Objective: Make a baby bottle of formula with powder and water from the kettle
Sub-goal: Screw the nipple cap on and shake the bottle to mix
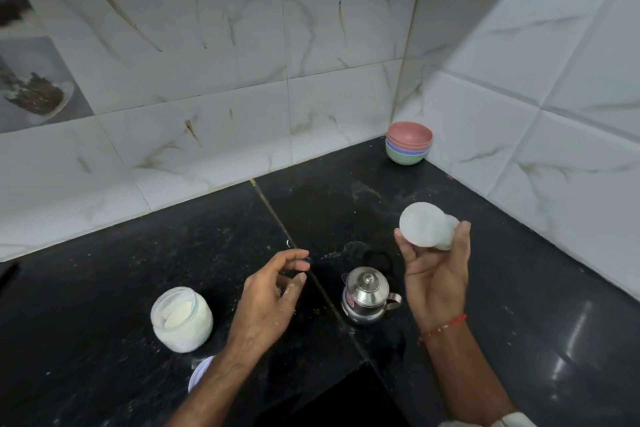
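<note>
Head view: the right hand (434, 274) gripped the bottle (427, 229), blurred, probably mid-shake. The left hand (273, 295) hung loosely curled, holding nothing. Next: verify the mix.

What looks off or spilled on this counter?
White powder specks are scattered over the black counter around the open powder jar, and a wet-looking smear lies behind the kettle. The right hand holds the blurred bottle.

A home kitchen corner: black stone countertop (519, 288) against marble-patterned wall tiles (207, 45), with stacked plastic bowls (408, 147) and a steel kettle (367, 295).
</note>
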